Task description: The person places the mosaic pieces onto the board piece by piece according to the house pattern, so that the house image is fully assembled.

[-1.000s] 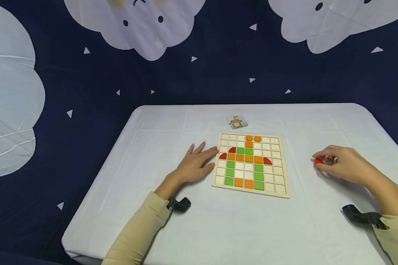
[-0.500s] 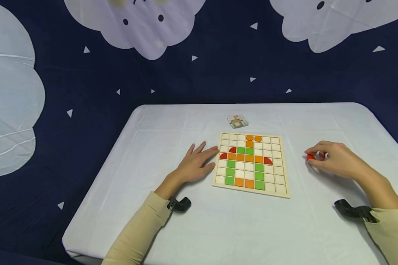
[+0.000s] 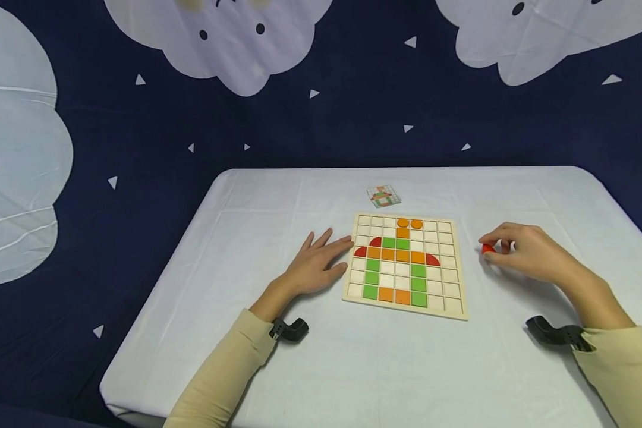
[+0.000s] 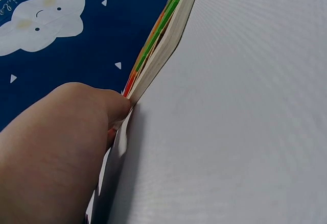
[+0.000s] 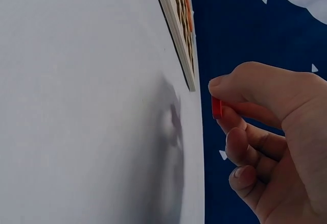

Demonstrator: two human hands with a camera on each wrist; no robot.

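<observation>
A square wooden grid board (image 3: 444, 289) lies mid-table, with green and orange squares, orange discs and red quarter-round tiles set in its cells. My left hand (image 3: 314, 265) rests flat with fingers spread, its fingertips and thumb right at the board's left edge. Right of the board, my right hand (image 3: 532, 252) pinches a small red tile (image 5: 217, 107) between thumb and fingers. In the right wrist view the tile shows edge-on, held above the cloth, and the other fingers curl loosely beneath. The tile's full outline is hidden by the fingers.
Beyond the board lies a small pattern card (image 3: 383, 196) printed with a similar coloured design. A white cloth covers the table (image 3: 460, 368). Behind its far edge hangs a dark blue curtain (image 3: 353, 137) with clouds and small triangles.
My right hand has moved left toward the board, carrying the red tile. My left hand and the board stay where they were.
</observation>
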